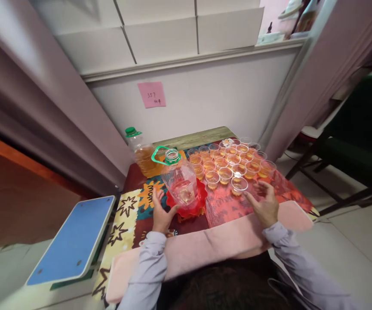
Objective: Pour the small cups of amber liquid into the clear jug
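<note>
A clear plastic jug (183, 181) with a green handle and an uncapped neck stands in a red scalloped dish (201, 196), with a little liquid low in it. My left hand (162, 212) is beside the dish, thumb and fingers apart, holding nothing. Rows of clear plastic cups (225, 174) with amber liquid in the bottom fill the table's right side. Just right of the frontmost cup (239, 185) is my right hand (265, 203), fingers spread; its thumb tip is close to that cup, and I cannot tell whether they touch.
A second jug (145, 155) with a green cap and amber liquid stands at the back left. A pink padded strip (211, 243) runs along the table's near edge. A blue-topped stool (72, 241) is at left, a dark chair (356, 133) at right. The wall bears a pink note (152, 94).
</note>
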A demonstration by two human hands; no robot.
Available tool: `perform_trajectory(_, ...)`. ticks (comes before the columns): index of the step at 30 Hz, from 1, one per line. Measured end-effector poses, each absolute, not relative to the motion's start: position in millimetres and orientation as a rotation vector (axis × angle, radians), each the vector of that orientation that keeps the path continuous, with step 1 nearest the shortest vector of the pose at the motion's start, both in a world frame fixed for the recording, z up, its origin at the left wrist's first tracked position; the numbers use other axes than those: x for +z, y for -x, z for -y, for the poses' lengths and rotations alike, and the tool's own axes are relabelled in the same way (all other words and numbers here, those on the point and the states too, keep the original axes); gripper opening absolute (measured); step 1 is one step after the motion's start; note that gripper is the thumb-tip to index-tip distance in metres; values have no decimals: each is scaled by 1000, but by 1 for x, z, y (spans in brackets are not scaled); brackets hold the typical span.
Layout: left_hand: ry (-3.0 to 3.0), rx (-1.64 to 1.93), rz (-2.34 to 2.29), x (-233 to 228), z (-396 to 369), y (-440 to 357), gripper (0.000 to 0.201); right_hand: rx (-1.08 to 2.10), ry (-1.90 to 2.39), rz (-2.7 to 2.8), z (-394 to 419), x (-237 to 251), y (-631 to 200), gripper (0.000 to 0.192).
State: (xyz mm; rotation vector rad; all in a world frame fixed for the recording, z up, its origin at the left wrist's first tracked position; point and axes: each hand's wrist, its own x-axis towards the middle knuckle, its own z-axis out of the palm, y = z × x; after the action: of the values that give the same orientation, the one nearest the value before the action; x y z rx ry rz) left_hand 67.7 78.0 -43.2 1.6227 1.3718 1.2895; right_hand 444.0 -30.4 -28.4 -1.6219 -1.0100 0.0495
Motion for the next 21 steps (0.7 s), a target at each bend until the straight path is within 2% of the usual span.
perform_trajectory(3, -1543, 1338, -1495, -60, -66, -47, 123, 128, 1687, 1101, 11, -39, -460, 87)
perform_trajectory(6, -1474, 1372, -1595, -70, -61, -35, 95, 251, 1741, 1100, -4, -55, -455, 92)
perform_trajectory(9, -1447, 1370, -1660, -75, -62, -32, 80, 283, 1747, 1077, -14, -67, -445, 85)
perform_trajectory(14, -1435, 1361, -1711, -75, -63, -33, 69, 260, 1726, 1042, -15, -72, -439, 71)
perform_trajectory(21, -1418, 1363, -1729, -74, -62, -32, 64, 239, 1656, 1177, -7, -29, -435, 60)
